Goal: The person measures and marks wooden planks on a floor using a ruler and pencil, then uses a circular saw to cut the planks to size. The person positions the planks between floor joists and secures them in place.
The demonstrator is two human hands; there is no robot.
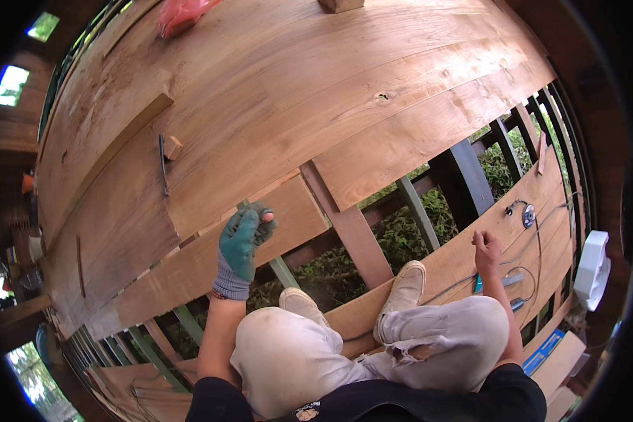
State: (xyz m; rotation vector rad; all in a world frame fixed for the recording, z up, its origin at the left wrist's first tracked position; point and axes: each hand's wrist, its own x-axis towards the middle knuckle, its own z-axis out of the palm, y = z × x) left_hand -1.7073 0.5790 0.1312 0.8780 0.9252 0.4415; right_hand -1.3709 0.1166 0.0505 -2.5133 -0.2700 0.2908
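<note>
My left hand wears a teal and grey knitted glove, with a bare fingertip showing at its end. Its fingers are curled in, and whatever they may hold is hidden. It is raised in front of my left knee, nearest to a loose plank that lies across the joists. My right hand is bare, its fingers bent together above the boards past my right knee. Anything inside that grip is too small to make out. Fitted wooden floorboards spread out in front of both hands.
Open gaps between dark joists show greenery below. A corded round-headed power tool lies on the right-hand boards, its cable curling nearby. A black bar rests beside a small wood block. Further off are a red plastic bag and another block.
</note>
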